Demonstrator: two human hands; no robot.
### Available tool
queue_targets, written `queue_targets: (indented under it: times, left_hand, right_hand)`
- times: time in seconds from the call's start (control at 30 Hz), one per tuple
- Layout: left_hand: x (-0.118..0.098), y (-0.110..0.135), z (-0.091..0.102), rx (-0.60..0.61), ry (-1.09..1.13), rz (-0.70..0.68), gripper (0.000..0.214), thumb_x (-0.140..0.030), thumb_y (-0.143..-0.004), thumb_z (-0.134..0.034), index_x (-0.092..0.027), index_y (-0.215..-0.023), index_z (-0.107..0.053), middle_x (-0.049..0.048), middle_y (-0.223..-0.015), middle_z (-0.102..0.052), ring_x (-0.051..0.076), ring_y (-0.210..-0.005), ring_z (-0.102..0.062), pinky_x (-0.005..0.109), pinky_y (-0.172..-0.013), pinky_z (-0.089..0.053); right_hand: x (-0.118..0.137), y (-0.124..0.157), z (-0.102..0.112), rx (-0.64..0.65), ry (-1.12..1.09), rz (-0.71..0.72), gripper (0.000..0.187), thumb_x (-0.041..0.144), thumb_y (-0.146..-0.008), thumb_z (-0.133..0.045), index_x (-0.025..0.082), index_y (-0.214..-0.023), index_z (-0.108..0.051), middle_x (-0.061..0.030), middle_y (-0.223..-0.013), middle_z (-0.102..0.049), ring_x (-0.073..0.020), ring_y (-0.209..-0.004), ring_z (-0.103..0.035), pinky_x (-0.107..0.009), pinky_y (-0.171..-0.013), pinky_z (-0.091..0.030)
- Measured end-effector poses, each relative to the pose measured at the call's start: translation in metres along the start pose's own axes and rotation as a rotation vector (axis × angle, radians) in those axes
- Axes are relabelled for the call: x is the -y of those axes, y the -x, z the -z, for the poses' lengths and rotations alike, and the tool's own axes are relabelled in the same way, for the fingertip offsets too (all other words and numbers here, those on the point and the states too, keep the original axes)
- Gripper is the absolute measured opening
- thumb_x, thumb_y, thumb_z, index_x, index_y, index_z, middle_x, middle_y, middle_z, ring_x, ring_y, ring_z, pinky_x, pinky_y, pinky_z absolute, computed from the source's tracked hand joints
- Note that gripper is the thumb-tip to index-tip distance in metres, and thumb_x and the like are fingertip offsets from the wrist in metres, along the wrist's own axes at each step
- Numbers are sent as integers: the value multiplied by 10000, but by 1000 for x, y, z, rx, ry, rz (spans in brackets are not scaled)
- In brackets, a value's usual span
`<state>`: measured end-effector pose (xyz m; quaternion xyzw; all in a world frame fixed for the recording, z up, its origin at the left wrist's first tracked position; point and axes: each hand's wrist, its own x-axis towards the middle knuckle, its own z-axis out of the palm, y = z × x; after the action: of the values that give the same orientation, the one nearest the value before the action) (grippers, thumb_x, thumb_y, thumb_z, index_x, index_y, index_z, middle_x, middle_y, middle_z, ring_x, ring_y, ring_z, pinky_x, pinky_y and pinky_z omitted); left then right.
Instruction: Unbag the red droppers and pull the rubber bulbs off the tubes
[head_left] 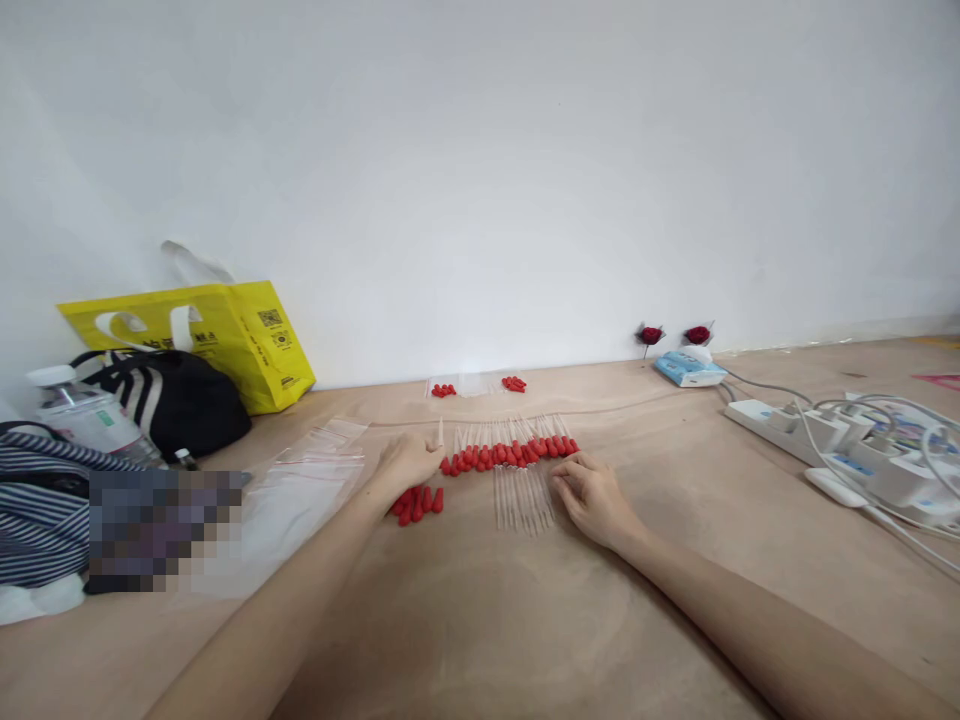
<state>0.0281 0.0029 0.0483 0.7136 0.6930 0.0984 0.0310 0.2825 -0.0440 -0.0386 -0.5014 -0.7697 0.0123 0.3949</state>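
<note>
A row of glass droppers with red rubber bulbs (514, 453) lies across the middle of the table, several with their clear tubes pointing away and others with tubes toward me. At the row's left end is my left hand (411, 462), its fingers closed around a dropper (441, 432) whose clear tip sticks up past them. Below that hand rests a small pile of loose red bulbs (421, 503), partly covered by it. My right hand (592, 490) rests against the row's right end with curled fingers; what they grip, if anything, is hidden.
Clear plastic zip bags (300, 500) lie at left, near a yellow bag (277, 345), a black pouch (199, 400) and a bottle (94, 410). Two bags of red bulbs (514, 383) sit by the wall. A tissue pack (686, 368) and power strip (772, 428) with cables are at right.
</note>
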Motion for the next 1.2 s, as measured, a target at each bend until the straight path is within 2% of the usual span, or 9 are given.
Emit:
queue_targets:
  times: [0.13,0.23,0.3,0.4,0.47,0.7,0.9,1.03,1.2]
  left_hand:
    - [14,33,4,-92,65,-226,348,-355,-785,-378,-194,-573,-602,16,-548,-640,155,-532,-585,242,-525,-409]
    - [22,56,-13,-283,105,-606,269,-291,-809,-397,-195,-727,-635,26,-788,-687,136,-670,-619,224,-610,-450]
    - [25,65,-29,-472,38,-808,240,-237,-822,-414,-182,-744,-634,34,-802,-687,121,-658,-622,214,-611,-460]
    - [23,69,-48,-716,-94,-1031,188,-160,-806,-470,-158,-681,-611,31,-713,-679,109,-544,-591,223,-543,-454]
    - [21,69,-53,-771,-140,-1101,154,-130,-788,-503,-144,-664,-593,32,-686,-666,110,-519,-571,232,-514,-445]
    - [19,71,-54,-755,-109,-1112,131,-141,-797,-507,-151,-693,-586,30,-709,-655,115,-574,-576,250,-558,-455]
    - [13,72,-53,-546,83,-946,197,-262,-824,-484,-170,-942,-611,84,-1000,-644,216,-992,-550,382,-830,-444]
    - [14,71,-56,-463,126,-915,198,-203,-840,-442,-206,-894,-633,51,-986,-659,206,-1027,-539,445,-908,-377]
    - [16,75,-56,-470,178,-891,178,-168,-822,-452,-203,-825,-627,38,-939,-676,211,-1004,-555,491,-939,-308]
  right_hand:
    - [4,2,0,-70,-40,47,133,176,-773,-455,204,-779,-585,-41,-781,-572,-176,-770,-534,-318,-702,-413]
    - [19,6,0,-149,-69,102,158,196,-784,-464,200,-888,-583,-66,-864,-570,-187,-833,-531,-331,-731,-416]
    - [33,8,1,-179,-49,174,211,232,-787,-486,196,-979,-567,-84,-933,-562,-197,-883,-518,-348,-760,-403]
    - [55,9,0,-150,37,319,291,292,-780,-526,201,-1056,-548,-95,-1024,-552,-214,-948,-493,-389,-817,-355]
    - [65,6,-4,-106,100,409,313,311,-775,-543,214,-1072,-546,-89,-1073,-550,-223,-987,-474,-428,-867,-302]
    - [68,-4,-24,-59,136,505,93,245,-801,-528,244,-830,-616,-11,-903,-628,-187,-953,-488,-481,-952,-173]
    - [65,0,-26,-41,79,448,85,210,-813,-503,216,-825,-587,-13,-895,-635,-172,-941,-508,-469,-962,-203]
    - [64,2,-25,-42,80,461,103,204,-819,-488,219,-832,-588,-13,-774,-645,-176,-935,-520,-490,-978,-185]
    - [65,3,-20,-68,75,491,129,201,-811,-487,237,-810,-611,15,-622,-629,-174,-898,-537,-512,-985,-145]
